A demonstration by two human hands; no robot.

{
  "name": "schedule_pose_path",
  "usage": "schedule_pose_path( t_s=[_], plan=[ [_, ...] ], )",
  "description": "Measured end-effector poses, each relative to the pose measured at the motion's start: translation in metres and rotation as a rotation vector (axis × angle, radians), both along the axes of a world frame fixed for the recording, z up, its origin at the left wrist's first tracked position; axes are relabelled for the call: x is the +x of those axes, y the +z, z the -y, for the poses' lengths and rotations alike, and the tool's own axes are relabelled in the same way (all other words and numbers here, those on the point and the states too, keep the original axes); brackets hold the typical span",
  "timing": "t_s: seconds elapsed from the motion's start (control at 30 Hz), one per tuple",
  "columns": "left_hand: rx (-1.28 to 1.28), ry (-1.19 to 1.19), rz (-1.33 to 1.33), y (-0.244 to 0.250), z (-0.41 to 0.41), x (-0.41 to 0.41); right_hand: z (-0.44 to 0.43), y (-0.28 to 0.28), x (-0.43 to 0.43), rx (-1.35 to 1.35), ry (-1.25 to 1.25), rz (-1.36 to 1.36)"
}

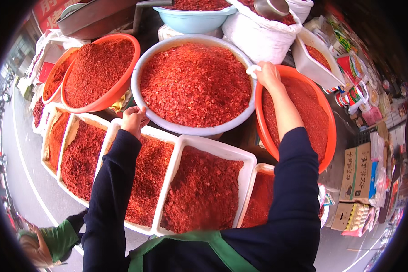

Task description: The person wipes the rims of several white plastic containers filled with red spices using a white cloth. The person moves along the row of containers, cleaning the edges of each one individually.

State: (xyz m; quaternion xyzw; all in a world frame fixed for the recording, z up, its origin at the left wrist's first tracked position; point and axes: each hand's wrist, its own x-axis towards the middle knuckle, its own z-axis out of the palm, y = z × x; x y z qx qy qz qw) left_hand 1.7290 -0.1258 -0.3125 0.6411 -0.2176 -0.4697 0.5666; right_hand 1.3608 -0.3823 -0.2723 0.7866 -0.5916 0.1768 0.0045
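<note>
A large pale lavender basin [193, 130] heaped with crushed red chili flakes stands in front of me. At its lower left rim is my left hand [134, 120], its fingers bent against the edge; whether they grip it is hard to tell. My right hand [268, 74] is at the upper right rim, closed on a crumpled white cloth or tissue [253, 71]. Under my right forearm lies an orange basin [331, 136] of finer red chili. Another orange basin [136, 51] with a mound of chili tilts at the left. White rectangular tubs [178, 159] of ground chili line the near side.
A light blue basin [193, 22] and a white sack [258, 37] with a metal scoop [272, 7] are beyond the large basin. Cardboard boxes [357, 170] and packets stand at the right. A person in green [54, 238] is at lower left, beside the road.
</note>
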Motion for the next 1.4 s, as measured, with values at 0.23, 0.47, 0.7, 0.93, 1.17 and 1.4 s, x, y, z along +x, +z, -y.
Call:
schedule_pose_path(
  t_s=[0.23, 0.47, 0.7, 0.93, 1.17, 1.4],
  plan=[
    [-0.031, 0.0, -0.043, -0.001, 0.0, 0.0, 0.059, -0.022, -0.006, 0.018, -0.031, 0.12],
    [-0.03, -0.017, -0.076, -0.002, -0.003, 0.004, 0.116, -0.035, 0.021, -0.014, -0.016, 0.073],
    [-0.079, -0.026, -0.112, 0.002, -0.002, -0.001, 0.145, -0.027, 0.07, -0.152, 0.167, -0.068],
    [-0.142, -0.03, -0.158, -0.016, -0.003, 0.005, 0.179, -0.021, 0.109, -0.062, 0.211, -0.038],
    [-0.207, -0.02, -0.174, -0.026, -0.002, 0.006, 0.203, -0.019, 0.153, 0.044, 0.239, -0.12],
    [-0.247, -0.005, -0.221, -0.027, -0.003, 0.01, 0.173, 0.008, 0.216, 0.258, 0.236, -0.031]
  ],
)
